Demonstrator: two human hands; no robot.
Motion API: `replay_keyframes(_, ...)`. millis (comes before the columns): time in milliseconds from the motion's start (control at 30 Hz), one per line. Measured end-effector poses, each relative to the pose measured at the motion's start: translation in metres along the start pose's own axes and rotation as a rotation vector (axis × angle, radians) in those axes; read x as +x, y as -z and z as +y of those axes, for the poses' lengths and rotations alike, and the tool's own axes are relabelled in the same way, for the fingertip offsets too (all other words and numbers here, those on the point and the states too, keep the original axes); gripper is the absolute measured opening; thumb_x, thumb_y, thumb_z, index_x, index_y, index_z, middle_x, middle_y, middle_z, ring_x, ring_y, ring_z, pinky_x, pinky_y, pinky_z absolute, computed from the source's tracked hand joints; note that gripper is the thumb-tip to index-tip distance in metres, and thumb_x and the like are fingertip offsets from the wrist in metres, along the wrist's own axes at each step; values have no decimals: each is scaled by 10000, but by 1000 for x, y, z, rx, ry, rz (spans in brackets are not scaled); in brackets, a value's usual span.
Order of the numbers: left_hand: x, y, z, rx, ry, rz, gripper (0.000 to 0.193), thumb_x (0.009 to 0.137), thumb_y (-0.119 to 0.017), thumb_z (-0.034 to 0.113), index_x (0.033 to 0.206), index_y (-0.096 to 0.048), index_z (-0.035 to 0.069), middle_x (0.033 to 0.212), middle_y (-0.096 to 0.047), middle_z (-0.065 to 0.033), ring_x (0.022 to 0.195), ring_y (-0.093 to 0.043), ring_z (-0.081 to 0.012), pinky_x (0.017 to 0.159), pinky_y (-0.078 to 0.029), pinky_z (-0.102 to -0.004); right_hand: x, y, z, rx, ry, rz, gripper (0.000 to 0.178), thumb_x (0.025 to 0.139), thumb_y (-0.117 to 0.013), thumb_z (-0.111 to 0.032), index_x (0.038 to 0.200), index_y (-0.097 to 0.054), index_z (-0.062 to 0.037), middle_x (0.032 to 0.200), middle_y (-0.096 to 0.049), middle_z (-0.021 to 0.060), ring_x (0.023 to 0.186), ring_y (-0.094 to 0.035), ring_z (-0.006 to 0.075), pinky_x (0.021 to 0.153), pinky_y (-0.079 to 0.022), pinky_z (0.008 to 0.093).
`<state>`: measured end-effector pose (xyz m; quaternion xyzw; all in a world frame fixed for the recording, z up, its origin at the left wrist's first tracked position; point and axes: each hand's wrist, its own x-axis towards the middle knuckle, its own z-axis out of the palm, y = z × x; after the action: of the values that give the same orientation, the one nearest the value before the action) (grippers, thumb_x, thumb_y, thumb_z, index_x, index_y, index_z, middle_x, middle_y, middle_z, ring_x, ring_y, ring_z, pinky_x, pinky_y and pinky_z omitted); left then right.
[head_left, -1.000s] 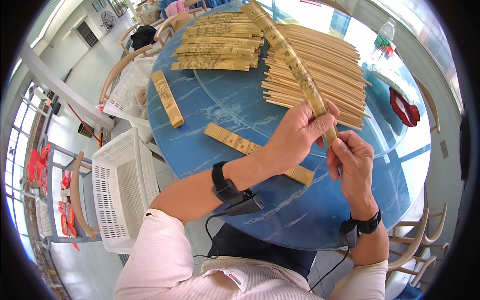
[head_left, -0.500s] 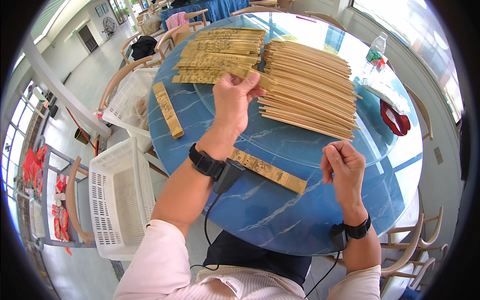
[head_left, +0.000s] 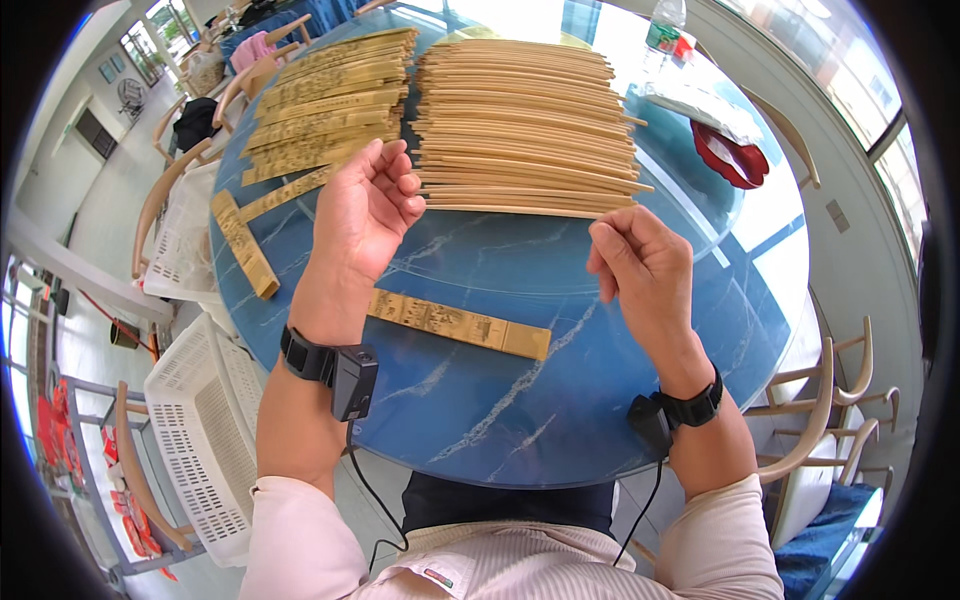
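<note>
My left hand (head_left: 366, 215) is turned palm up, fingers loosely curled and apart, with nothing seen in it. Just beside it, a gold printed paper sleeve (head_left: 288, 193) lies slantwise below the sleeve pile (head_left: 335, 105); part of it is behind the hand. To the right of that pile is a broad row of wooden chopsticks (head_left: 525, 125). My right hand (head_left: 645, 268) hovers below the chopsticks' right end, fingers curled closed, nothing showing in them. Between my forearms one sleeve (head_left: 460, 323) lies flat on the table, its left end covered by my left wrist. Another sleeve (head_left: 245, 246) lies near the left edge.
The round blue marbled table (head_left: 570, 420) carries a red scalloped dish (head_left: 728, 160), a silvery packet (head_left: 700, 112) and a plastic bottle (head_left: 666, 25). White baskets (head_left: 205, 440) stand at the left. Wooden chairs (head_left: 815, 420) surround the table. Cables hang from both wrist straps.
My left hand has let go of a paper sleeve, turned palm up and drawn nearer. That sleeve appears to lie below the pile. The view has shifted; my right hand keeps its curled shape.
</note>
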<state>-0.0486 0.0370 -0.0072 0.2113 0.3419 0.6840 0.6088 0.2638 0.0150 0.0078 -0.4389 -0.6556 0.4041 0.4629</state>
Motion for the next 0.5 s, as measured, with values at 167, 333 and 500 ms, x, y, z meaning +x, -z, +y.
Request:
replay_keyframes(167, -9, -20, -10, 1361, -750, -3, 87, 975, -778, 100, 954, -763, 17, 840, -672, -4, 651, -576, -114, 627, -473, -273, 5, 8, 11, -162, 165, 87, 84, 1079, -653, -79, 1028, -685, -20, 765, -659, 5, 570, -552, 41, 511, -416, 206)
replay_keyframes(333, -9, -10, -13, 1657, -560, -163, 115, 846, -819, 19, 935, -752, -12, 887, -684, -75, 789, -632, -189, 740, -503, -317, 7, 12, 13, -189, 194, 108, 71, 1067, -665, -71, 1026, -687, -17, 764, -656, 3, 571, -547, 40, 516, -422, 208)
replay_keyframes(500, -12, -13, -12, 1633, -441, -184, 153, 826, -825, 18, 957, -752, -11, 865, -637, -78, 765, -600, -204, 744, -500, -329, 8, 13, 7, -198, 137, 134, 88, 1017, -699, -59, 1009, -664, 21, 731, -663, 82, 638, -616, 144, 614, -507, 288)
